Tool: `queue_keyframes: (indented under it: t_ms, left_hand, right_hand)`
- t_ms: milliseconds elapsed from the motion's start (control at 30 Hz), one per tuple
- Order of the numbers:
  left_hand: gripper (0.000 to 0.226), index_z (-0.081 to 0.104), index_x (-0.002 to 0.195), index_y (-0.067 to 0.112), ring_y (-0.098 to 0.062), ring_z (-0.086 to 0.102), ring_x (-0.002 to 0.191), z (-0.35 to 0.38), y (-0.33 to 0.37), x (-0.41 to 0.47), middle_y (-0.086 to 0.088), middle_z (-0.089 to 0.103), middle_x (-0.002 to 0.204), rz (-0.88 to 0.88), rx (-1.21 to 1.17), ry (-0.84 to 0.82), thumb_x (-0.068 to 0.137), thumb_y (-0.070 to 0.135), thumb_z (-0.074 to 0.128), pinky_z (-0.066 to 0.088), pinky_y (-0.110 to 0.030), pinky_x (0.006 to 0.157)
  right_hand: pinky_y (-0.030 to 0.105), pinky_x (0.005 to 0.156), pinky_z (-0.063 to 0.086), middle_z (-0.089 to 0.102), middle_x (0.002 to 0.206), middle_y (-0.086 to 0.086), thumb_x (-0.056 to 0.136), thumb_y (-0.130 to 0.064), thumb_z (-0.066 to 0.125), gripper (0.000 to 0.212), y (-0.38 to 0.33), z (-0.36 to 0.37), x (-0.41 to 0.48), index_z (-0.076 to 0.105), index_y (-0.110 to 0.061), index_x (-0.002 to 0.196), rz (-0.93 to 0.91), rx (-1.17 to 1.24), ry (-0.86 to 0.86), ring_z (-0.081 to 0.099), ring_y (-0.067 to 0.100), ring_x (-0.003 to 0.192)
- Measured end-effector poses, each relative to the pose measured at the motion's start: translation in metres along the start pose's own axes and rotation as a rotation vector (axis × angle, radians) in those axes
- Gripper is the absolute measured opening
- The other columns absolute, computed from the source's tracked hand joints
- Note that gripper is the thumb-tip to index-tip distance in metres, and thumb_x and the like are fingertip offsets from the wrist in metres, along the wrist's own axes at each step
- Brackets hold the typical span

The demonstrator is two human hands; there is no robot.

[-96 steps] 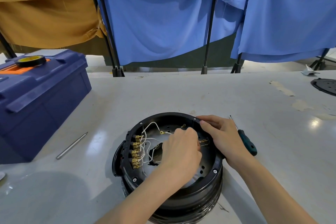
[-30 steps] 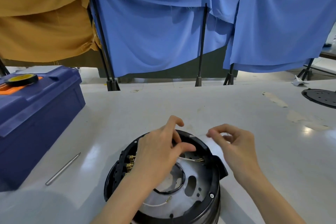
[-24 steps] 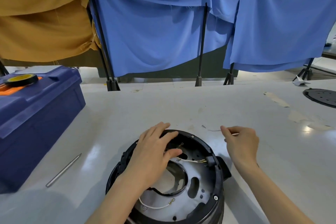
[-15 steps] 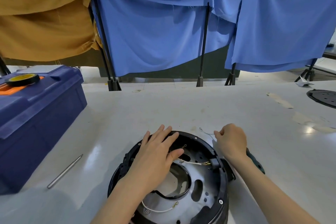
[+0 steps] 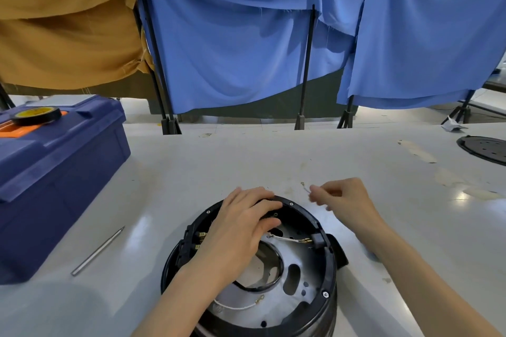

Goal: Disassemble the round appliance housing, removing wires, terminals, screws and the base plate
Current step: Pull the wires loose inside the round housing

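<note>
Glossy black plastic housing (image 5: 327, 268), metal plate (image 5: 298, 287).

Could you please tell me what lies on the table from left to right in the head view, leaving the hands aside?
The blue toolbox → metal rod → round housing → black perforated disc at the right edge.

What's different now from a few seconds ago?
The right hand left the housing and brought a thin wire out to the table; whether it still pinches it is unclear. The left hand now rests flat on the housing. Toolbox and rod stayed put.
</note>
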State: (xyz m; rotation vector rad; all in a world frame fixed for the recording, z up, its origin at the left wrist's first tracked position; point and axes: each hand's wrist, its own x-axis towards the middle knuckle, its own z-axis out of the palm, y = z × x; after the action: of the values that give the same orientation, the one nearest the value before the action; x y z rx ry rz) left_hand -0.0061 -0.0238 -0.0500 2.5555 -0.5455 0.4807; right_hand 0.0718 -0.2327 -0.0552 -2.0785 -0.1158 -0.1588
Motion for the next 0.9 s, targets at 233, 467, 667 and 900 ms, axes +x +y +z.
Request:
queue_keyframes:
  t_ms: [233, 467, 667, 900]
  left_hand:
    - [0.025, 0.061, 0.096, 0.023, -0.001, 0.022, 0.079, 0.004, 0.026, -0.002, 0.014, 0.042, 0.095, 0.107, 0.051, -0.072, 0.082, 0.042, 0.067, 0.022, -0.011, 0.078]
    - [0.022, 0.054, 0.100, 0.020, -0.011, 0.038, 0.099, 0.010, 0.039, 0.005, 0.011, 0.041, 0.098, 0.140, 0.153, -0.127, 0.088, 0.038, 0.061, 0.020, -0.019, 0.081]
    - [0.009, 0.051, 0.096, 0.018, -0.016, 0.043, 0.100, 0.016, 0.043, 0.010, 0.002, 0.051, 0.105, 0.071, 0.185, -0.176, 0.094, 0.027, 0.055, 0.024, -0.023, 0.081]
    - [0.010, 0.059, 0.093, 0.017, -0.023, 0.051, 0.095, 0.014, 0.054, 0.010, -0.004, 0.065, 0.097, -0.079, 0.218, -0.172, 0.093, 0.013, 0.049, 0.022, -0.027, 0.068]
  right_hand:
    - [0.023, 0.081, 0.056, 0.076, 0.085, -0.003, 0.087, -0.012, 0.069, 0.008, -0.012, 0.025, -0.034, 0.075, -0.015, 0.091, -0.021, 0.260, -0.149, 0.072, 0.008, 0.085]
    - [0.028, 0.085, 0.056, 0.076, 0.085, -0.007, 0.086, -0.013, 0.070, 0.010, -0.007, 0.028, -0.036, 0.076, -0.019, 0.090, -0.028, 0.277, -0.114, 0.071, 0.005, 0.086]
    - [0.029, 0.084, 0.056, 0.076, 0.085, -0.008, 0.086, -0.014, 0.070, 0.010, -0.005, 0.027, -0.036, 0.076, -0.022, 0.086, -0.026, 0.319, -0.121, 0.071, 0.005, 0.086]
    - [0.028, 0.086, 0.055, 0.075, 0.083, -0.009, 0.086, -0.013, 0.069, 0.014, -0.007, 0.028, -0.035, 0.074, -0.026, 0.084, -0.027, 0.271, -0.107, 0.070, 0.003, 0.086]
